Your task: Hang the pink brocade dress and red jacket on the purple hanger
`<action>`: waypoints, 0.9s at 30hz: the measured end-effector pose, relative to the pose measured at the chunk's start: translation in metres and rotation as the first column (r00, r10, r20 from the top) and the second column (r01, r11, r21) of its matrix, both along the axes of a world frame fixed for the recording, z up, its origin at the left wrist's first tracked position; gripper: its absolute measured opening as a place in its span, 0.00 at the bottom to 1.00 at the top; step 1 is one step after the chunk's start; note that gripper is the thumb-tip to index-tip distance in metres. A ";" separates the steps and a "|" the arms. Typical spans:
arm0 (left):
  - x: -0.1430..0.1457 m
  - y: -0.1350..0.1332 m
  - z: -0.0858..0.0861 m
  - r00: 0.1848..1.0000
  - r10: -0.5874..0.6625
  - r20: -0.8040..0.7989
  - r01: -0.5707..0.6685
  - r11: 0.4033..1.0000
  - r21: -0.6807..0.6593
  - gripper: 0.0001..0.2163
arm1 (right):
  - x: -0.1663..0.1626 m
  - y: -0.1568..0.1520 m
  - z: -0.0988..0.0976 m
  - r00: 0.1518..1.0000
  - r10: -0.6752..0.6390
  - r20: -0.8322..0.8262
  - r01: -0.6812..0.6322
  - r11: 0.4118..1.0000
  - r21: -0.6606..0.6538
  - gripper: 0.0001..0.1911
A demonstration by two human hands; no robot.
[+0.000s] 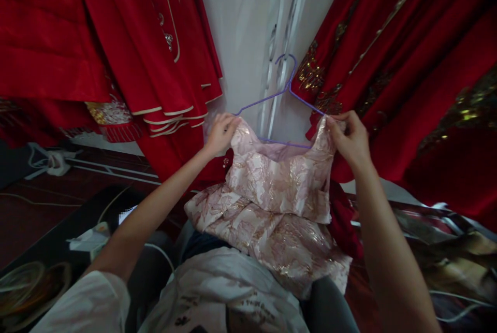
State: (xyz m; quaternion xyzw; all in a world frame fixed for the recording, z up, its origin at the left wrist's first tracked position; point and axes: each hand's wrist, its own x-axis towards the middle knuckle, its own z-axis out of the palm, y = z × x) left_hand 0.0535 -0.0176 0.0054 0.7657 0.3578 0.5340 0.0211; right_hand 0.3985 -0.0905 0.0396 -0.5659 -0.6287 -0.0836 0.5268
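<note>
A pale pink brocade dress (279,183) with a shiny gold pattern hangs on a thin purple hanger (267,99), its skirt spread over my lap. My left hand (223,133) pinches the dress's left shoulder strap at that end of the hanger. At the opposite strap, my right hand (349,136) grips fabric between thumb and fingers, over the hanger's other end. The hook of the hanger points up and is held by neither hand. Cloth covers part of the hanger's arms, and its lower bar shows at the neckline.
Red garments with trim (147,63) hang at the left, and red ones with gold sequins (388,63) at the right. White cabinet doors (240,22) stand behind. A black table (46,240) at lower left bears a white plug and cable. Bagged items (454,255) lie at lower right.
</note>
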 end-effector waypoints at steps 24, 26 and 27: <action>-0.068 0.012 -0.029 0.969 0.119 0.215 -0.060 0.963 -0.263 0.20 | 0.004 0.003 0.001 1.000 -0.016 -0.019 0.016 1.000 -0.003 0.17; -0.058 0.015 -0.014 0.973 0.091 0.212 -0.037 0.969 -0.245 0.21 | 0.005 0.006 -0.001 0.999 0.028 -0.036 -0.028 1.000 -0.009 0.17; -0.053 0.017 -0.004 0.978 0.064 0.200 -0.015 0.971 -0.238 0.21 | 0.005 0.009 -0.003 0.998 0.052 -0.046 -0.052 0.999 -0.009 0.16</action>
